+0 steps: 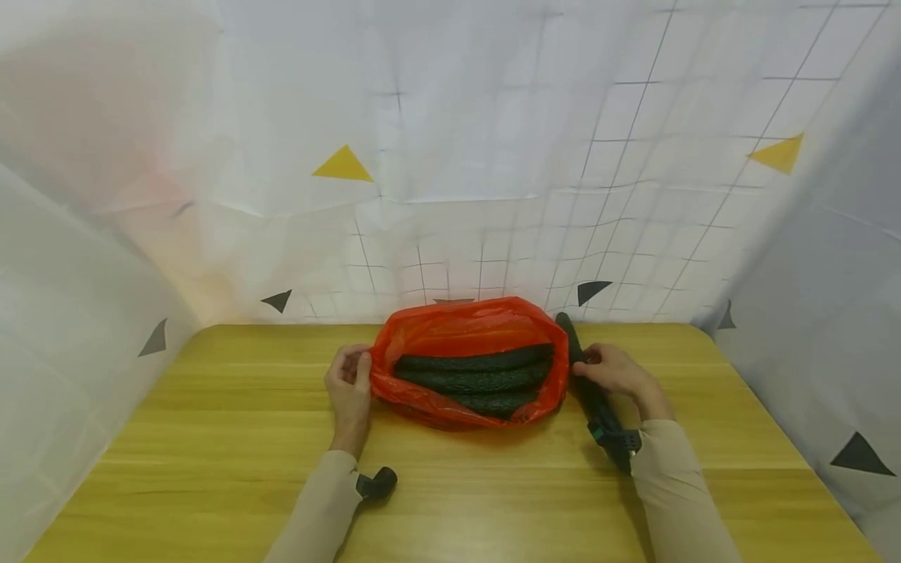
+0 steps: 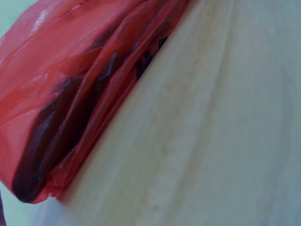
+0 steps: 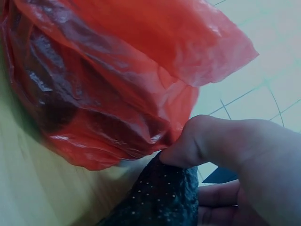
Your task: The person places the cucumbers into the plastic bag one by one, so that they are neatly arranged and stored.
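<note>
A red plastic bag (image 1: 457,317) stands with its mouth wide, and dark green cucumbers (image 1: 479,381) lie side by side in it. At the bag's left edge, my left hand (image 1: 349,395) pinches the rim between thumb and fingers. My right hand (image 1: 615,372) grips another cucumber (image 1: 590,391) just outside the bag's right side, slanting from the back toward my wrist. In the right wrist view the thumb presses on this bumpy cucumber (image 3: 162,193), close beside the bag (image 3: 94,99). The left wrist view shows the bag's side (image 2: 61,94) with dark shapes through the plastic.
The bag rests on a yellowish wooden table (image 1: 211,438). White sheeting (image 1: 457,141) with grid lines and yellow and dark triangles rises behind the table and at both sides. Black wrist cameras (image 1: 378,483) are strapped over beige sleeves (image 1: 320,504).
</note>
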The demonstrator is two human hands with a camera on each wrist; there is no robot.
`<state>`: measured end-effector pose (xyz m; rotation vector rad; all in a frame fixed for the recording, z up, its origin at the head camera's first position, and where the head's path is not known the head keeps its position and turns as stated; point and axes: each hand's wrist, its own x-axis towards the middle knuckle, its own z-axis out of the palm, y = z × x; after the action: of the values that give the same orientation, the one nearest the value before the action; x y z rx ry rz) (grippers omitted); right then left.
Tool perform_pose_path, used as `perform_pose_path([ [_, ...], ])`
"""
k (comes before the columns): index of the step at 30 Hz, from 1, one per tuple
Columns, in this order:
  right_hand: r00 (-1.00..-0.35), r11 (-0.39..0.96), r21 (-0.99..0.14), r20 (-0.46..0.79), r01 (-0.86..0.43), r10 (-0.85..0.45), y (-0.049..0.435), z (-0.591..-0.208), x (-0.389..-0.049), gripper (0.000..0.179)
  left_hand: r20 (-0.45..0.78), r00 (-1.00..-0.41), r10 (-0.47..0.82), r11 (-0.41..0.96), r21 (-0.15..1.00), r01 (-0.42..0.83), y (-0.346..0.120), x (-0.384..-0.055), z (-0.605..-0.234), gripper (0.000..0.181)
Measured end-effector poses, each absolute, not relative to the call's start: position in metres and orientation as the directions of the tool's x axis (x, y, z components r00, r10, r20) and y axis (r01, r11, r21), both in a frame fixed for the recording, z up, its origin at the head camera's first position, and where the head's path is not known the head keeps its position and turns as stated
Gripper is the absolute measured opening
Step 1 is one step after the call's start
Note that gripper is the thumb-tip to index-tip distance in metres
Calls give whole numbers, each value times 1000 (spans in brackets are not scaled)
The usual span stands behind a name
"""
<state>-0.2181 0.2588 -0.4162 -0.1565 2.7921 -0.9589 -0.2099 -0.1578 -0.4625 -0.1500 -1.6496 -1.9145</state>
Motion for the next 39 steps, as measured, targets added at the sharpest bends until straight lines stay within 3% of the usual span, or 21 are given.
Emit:
perform_pose_path([
  [13,-989,731,-680,-75,-45,-131,261,-404,-215,51,470,-806,-360,-43,855,518,-157,-210,-463,20],
  [24,-991,722,-681,29,-118,-134,260,-388,-208,49,466,-810,-356,-41,858,511,-158,-210,-463,20],
  [39,-992,739,-662,97,-124,-80,256,-372,-202,55,473,-808,-350,-66,849,525,-157,-210,-462,21],
])
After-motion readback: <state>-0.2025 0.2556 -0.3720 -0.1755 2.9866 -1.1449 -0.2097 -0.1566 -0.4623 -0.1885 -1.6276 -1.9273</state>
